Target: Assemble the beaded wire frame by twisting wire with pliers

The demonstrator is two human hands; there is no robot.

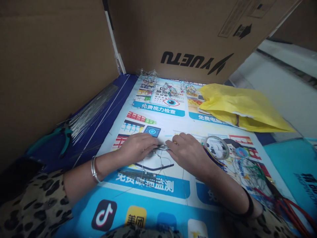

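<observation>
My left hand [139, 147] and my right hand [186, 152] meet over the printed sheet, fingers closed on the two ends of a short silvery wire piece [162, 147]. From it hang thin wire loops with small beads [161, 166], which reach down toward the sheet. The fingertips hide how the wire is joined. Beneath the left wrist lies a small bundle of cut wires [138, 174]. Close to my right wrist is a roll of clear tape [226, 150].
Teal-handled pliers [68, 138] and a sheaf of straight wires [90, 109] lie left. Tangled beaded wires [170, 89] sit at the back. A yellow bag [237, 102], red-handled scissors [288, 206] and coloured wire pieces [252, 175] are at right. Cardboard walls [148, 36] stand behind.
</observation>
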